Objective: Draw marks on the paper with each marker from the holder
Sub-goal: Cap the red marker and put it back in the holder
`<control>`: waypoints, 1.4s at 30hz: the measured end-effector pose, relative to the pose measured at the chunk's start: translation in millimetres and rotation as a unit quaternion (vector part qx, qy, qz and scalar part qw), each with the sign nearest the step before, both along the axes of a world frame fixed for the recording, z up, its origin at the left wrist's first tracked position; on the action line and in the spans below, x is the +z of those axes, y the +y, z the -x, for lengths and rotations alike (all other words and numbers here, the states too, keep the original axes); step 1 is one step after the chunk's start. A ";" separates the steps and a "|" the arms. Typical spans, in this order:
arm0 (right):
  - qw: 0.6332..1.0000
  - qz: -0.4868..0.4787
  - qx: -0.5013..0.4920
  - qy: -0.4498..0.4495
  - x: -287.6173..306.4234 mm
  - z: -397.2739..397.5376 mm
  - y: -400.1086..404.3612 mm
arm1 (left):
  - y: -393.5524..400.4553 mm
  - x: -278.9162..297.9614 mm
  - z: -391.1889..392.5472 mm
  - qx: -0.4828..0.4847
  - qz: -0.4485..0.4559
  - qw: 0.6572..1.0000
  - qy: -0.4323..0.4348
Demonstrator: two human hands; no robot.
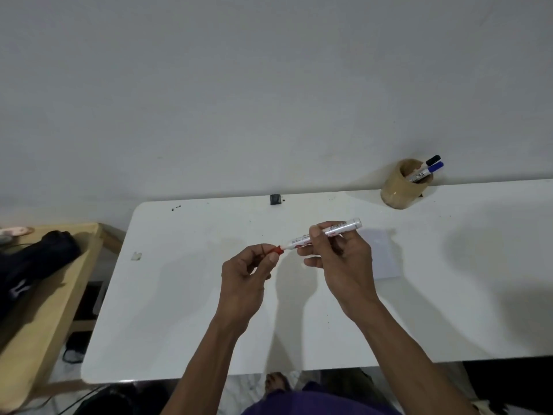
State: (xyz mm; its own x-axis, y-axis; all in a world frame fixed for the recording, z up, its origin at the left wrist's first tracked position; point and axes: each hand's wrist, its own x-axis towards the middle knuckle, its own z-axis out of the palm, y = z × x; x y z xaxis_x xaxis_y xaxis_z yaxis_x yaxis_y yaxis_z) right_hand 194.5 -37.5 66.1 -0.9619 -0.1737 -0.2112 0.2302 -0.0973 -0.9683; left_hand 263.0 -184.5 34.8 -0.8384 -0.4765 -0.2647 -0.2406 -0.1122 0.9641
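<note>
Behind everything stands a plain grey-white wall [269,85], and below it lies the long white table [179,310] where I work. To my left there is a wooden bench [59,295] with a dark bag [36,265] lying on it.

On the table, partly under my right hand [344,265], lies the white paper [386,259]; it is pale and hard to separate from the tabletop. At the far edge, well apart from my hands, stands the tan round holder [395,190], and two markers lean inside it, one with a black cap [433,160] and one with a blue cap [435,167]. A small black object [274,199] sits at the far edge of the table near the middle.

My right hand is closed around the white barrel of the red marker [329,232], thumb on top, holding it above the table almost level. My left hand [245,274] pinches the red cap [276,250] between thumb and fingertips. The cap is just at the tip end of the marker; I cannot tell if it is fully on or already loose.
</note>
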 end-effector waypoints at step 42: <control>0.940 -0.267 0.073 0.201 1.8 187.4 213.6 | 171.7 28.6 218.0 -0.161 0.257 0.953 -0.028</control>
